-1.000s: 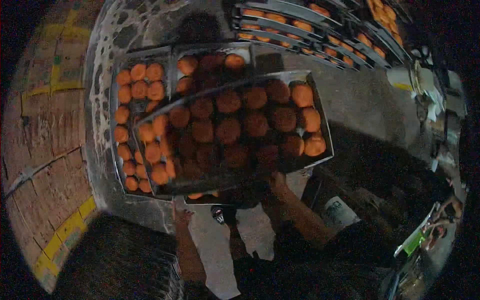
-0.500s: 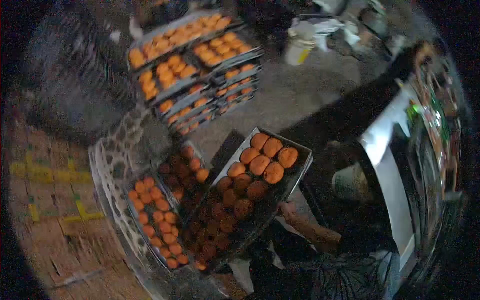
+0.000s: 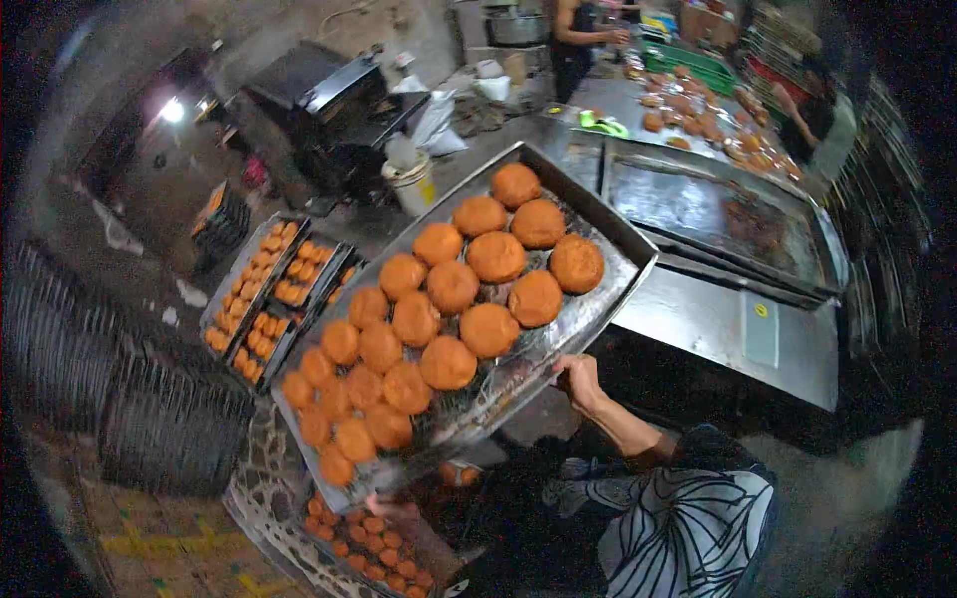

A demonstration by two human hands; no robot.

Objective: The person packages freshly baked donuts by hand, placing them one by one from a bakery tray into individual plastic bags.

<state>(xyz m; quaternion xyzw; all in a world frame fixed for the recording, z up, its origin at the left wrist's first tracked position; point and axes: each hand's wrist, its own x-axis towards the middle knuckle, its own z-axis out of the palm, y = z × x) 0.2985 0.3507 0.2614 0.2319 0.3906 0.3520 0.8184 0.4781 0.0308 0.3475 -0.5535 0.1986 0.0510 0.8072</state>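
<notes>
A large metal baking tray with round browned buns in rows is held up in front of me, tilted, its upper right end raised. My right hand is closed around its near long edge, toward the right end. At the lower left end my left hand grips the tray's edge from below; its fingers are blurred and partly hidden. Bare metal shows along the near side of the tray. Beneath my left hand, more small buns sit in another tray.
Stacked trays of buns stand on the floor at left. A white bucket is beyond my tray. At right is a metal table with an empty tray. Farther back, two people stand by packaged buns and a green crate.
The tray of buns has come up closer to my view, out of shadow, with both hands on it. My view has swung right, bringing in the tables and other people.
</notes>
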